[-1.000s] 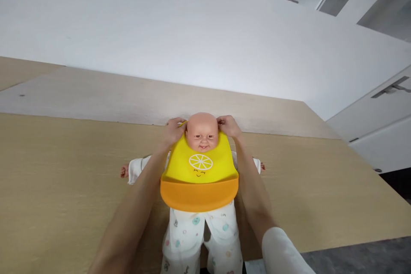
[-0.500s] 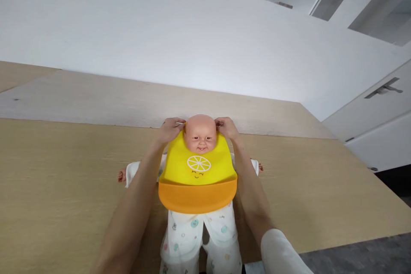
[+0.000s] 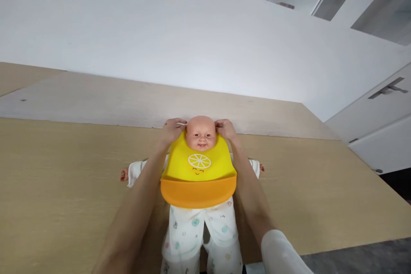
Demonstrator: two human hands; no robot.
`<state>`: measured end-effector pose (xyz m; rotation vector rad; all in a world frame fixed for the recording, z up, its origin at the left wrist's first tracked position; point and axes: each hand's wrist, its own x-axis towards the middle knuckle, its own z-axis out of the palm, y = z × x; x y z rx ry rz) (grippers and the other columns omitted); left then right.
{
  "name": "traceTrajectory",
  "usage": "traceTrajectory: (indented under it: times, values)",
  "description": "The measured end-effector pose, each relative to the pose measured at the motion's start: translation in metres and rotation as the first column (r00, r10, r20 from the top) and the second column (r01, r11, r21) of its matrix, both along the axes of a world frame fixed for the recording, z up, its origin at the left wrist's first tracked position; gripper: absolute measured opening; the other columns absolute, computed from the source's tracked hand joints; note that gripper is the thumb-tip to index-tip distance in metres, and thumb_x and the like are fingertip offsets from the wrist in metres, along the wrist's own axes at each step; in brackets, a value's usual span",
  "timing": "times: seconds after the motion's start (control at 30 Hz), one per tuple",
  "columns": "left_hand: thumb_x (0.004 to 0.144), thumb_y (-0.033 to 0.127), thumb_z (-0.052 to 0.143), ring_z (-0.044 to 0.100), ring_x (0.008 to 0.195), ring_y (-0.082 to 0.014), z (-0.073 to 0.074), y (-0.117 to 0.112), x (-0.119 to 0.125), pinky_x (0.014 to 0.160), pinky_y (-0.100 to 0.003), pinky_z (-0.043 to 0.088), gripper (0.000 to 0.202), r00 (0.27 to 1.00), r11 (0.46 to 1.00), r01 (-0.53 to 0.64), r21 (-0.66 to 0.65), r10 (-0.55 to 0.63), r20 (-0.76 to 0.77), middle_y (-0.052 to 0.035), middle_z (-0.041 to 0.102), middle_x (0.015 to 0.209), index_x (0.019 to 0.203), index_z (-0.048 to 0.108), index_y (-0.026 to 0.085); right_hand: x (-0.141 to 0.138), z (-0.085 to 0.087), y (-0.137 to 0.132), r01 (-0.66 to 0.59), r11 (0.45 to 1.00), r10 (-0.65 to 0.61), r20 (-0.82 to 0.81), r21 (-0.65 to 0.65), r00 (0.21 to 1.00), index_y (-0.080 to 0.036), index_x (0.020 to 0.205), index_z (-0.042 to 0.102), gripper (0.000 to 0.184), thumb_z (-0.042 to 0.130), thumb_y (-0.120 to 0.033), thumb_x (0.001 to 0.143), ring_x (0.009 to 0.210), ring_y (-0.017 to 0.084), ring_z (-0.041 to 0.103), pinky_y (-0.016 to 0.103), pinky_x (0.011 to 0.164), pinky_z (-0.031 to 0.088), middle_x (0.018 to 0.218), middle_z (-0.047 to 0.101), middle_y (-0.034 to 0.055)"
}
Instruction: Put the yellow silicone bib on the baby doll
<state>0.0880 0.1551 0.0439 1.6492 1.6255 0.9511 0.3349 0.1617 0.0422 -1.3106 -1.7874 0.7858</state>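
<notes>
A baby doll (image 3: 201, 133) lies on its back in white printed clothes, arms spread to both sides. Over its chest lies a yellow bib (image 3: 199, 167) with a lemon-slice face and an orange pocket along the bottom. My left hand (image 3: 173, 129) is beside the doll's head on the left, its fingers closed at the bib's neck strap. On the other side of the head, my right hand (image 3: 225, 129) pinches at the opposite strap. The fingertips and strap ends are partly hidden behind the doll's head.
The doll rests on a light wooden tabletop (image 3: 64, 188). A white wall (image 3: 154, 38) rises behind the table. A door handle (image 3: 388, 89) shows at the right, above the grey floor (image 3: 359, 257).
The bib has shifted slightly up toward the doll's head, its orange pocket now a little higher. Both hands stay beside the head with nearly the same hold.
</notes>
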Motion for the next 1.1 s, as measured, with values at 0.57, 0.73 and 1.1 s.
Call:
traceTrajectory:
  times: [0.57,0.73,1.1]
  values:
    - [0.084,0.057,0.038,0.063,0.091,-0.0246,0.027,-0.021,0.011,0.084,-0.032,0.046,0.046,0.986,0.981,0.166,0.099,-0.166,-0.010,-0.0061,0.072,0.091,0.078,0.065,0.020,0.000,0.007,-0.004,-0.006,0.998,0.007,0.008,-0.064,1.000,-0.013,0.071,0.067,0.025,0.043,-0.015,0.066,0.072,0.015,0.061,0.023,0.068,0.047,0.089,0.073,0.0084]
    - [0.085,0.060,0.038,0.063,0.095,-0.0244,0.023,-0.021,0.013,0.090,-0.032,0.046,0.050,0.963,0.958,0.260,0.121,-0.267,0.038,-0.0066,0.072,0.099,0.086,0.067,0.019,-0.001,0.010,-0.006,0.006,0.998,-0.005,0.005,-0.059,1.000,-0.015,0.075,0.066,0.024,0.043,-0.021,0.074,0.080,0.015,0.059,0.024,0.077,0.046,0.092,0.070,0.0074]
    - [0.086,0.065,0.040,0.061,0.112,-0.0265,0.011,-0.016,0.013,0.100,-0.034,0.043,0.058,0.946,0.950,0.303,0.081,-0.310,0.094,-0.0093,0.069,0.119,0.106,0.069,0.019,-0.004,0.007,-0.008,0.037,0.980,-0.050,-0.064,-0.194,0.997,-0.013,0.069,0.056,0.062,0.039,-0.072,0.081,0.066,0.013,0.047,0.023,0.060,0.037,0.063,0.053,0.0020]
